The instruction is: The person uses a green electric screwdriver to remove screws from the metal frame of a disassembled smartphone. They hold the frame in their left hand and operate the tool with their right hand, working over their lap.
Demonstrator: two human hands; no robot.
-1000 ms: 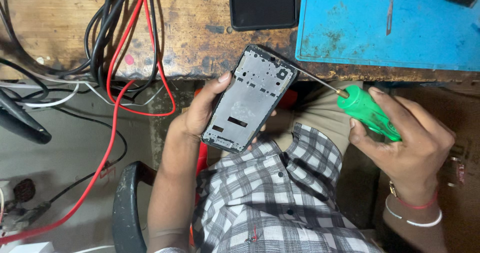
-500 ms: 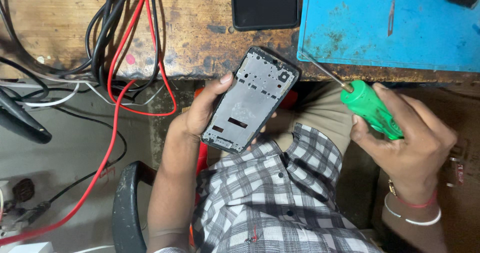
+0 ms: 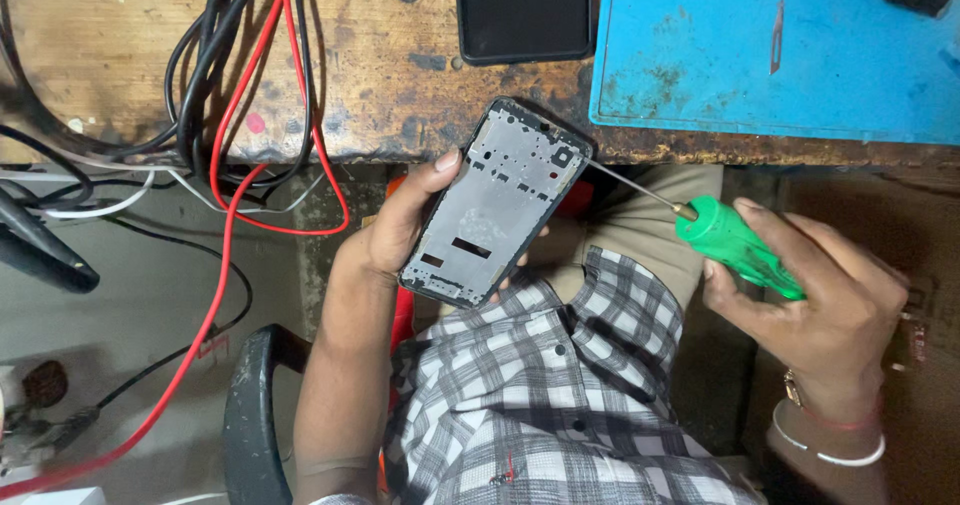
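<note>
Worn wooden workbench (image 3: pixel 380 75); blue mat (image 3: pixel 760 65) at its far right corner. Below the bench's front edge, left hand (image 3: pixel 395 230) grips a phone frame (image 3: pixel 495 205), inner side up. Right hand (image 3: pixel 820 295) wraps a green-handled screwdriver (image 3: pixel 735 245), tip touching the frame's top right corner.

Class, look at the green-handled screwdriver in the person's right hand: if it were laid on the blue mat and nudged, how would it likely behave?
The screwdriver would probably roll, since its green handle looks rounded. It likely feels light, as the right hand holds it in the fingers alone. Its thin metal shaft seems stiff but might bend if levered hard against the phone frame.
</note>
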